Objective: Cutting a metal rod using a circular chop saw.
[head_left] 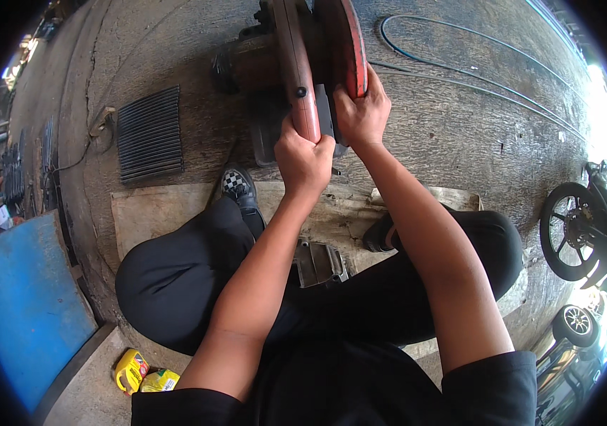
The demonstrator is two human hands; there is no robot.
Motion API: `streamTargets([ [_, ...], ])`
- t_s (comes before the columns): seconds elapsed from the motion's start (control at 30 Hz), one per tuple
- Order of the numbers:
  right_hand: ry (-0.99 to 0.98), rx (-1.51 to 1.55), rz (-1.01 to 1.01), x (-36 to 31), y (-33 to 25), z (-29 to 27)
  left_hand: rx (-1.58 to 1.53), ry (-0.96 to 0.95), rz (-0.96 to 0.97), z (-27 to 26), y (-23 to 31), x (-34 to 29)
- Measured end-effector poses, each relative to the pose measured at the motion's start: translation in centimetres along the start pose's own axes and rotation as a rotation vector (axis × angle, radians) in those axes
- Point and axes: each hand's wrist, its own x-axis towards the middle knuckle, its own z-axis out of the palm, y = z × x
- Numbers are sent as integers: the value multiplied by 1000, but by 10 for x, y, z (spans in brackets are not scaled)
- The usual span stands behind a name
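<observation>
A red chop saw [296, 53] stands on the floor ahead of me, its upper part cut off by the top of the view. My left hand [303, 157] is closed around the end of its long reddish handle [302, 85]. Just to the right, my right hand [366, 113] grips the lower edge of the saw's red blade guard [359, 60]; some of its fingers are hidden behind the guard. Under the handle shows part of the dark saw base [264, 135]. A grey metal part [321, 263] lies between my folded legs.
Left of the saw lies a row of dark metal rods [151, 135]. A hose [452, 67] loops across the floor at right. A blue panel [26, 298], yellow containers [131, 370] and flattened cardboard [147, 213] surround me. A motorcycle wheel [569, 231] stands far right.
</observation>
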Motion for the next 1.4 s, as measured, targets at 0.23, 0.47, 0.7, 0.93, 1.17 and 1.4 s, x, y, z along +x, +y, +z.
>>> streamTargets([
  [0.23, 2, 40, 6, -2, 2, 1, 4, -48, -12, -3, 2, 1],
  [0.47, 8, 28, -3, -3, 5, 3, -44, -8, -14, -1, 1, -1],
  [0.7, -2, 22, 21, -3, 4, 3, -5, -16, 46, -2, 1, 0],
  [0.93, 19, 20, 2, -4, 8, 5, 1, -29, 28, -2, -1, 0],
  [1.17, 0, 10, 27, -4, 7, 4, -10, -28, 17, -1, 0, -1],
  [1.4, 6, 1, 22, -4, 5, 3, 4, -32, 19, -1, -2, -1],
])
